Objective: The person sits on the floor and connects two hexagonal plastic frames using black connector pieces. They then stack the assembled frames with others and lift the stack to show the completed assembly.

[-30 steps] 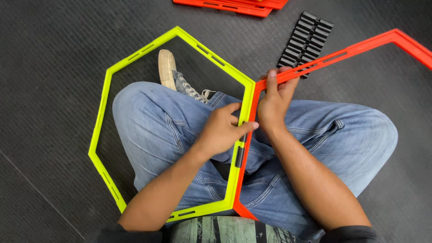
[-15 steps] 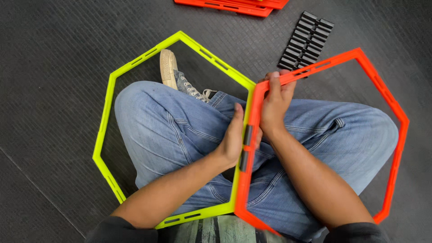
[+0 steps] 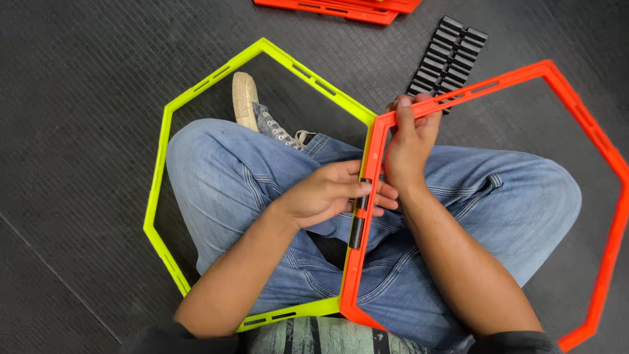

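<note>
I sit cross-legged in blue jeans with two flat plastic hexagon rings over my lap. The yellow-green hexagon ring [image 3: 196, 98] lies around my left knee. The orange hexagon ring [image 3: 576, 111] lies around my right knee. Their adjoining sides run side by side down the middle, with a black clip [image 3: 357, 229] across them. My left hand [image 3: 327, 195] pinches the two sides together just above that clip. My right hand [image 3: 409, 141] grips the orange ring at its upper left corner.
A black rack of several clips [image 3: 449, 56] lies on the dark rubber floor beyond my right hand. More orange rings [image 3: 334, 8] are stacked at the top edge. My sneaker [image 3: 247, 98] pokes out inside the yellow-green ring.
The orange ring has swung down flatter, so its whole right side now shows. My left hand has slid onto the joined sides by the black clip. My right hand keeps its grip.
</note>
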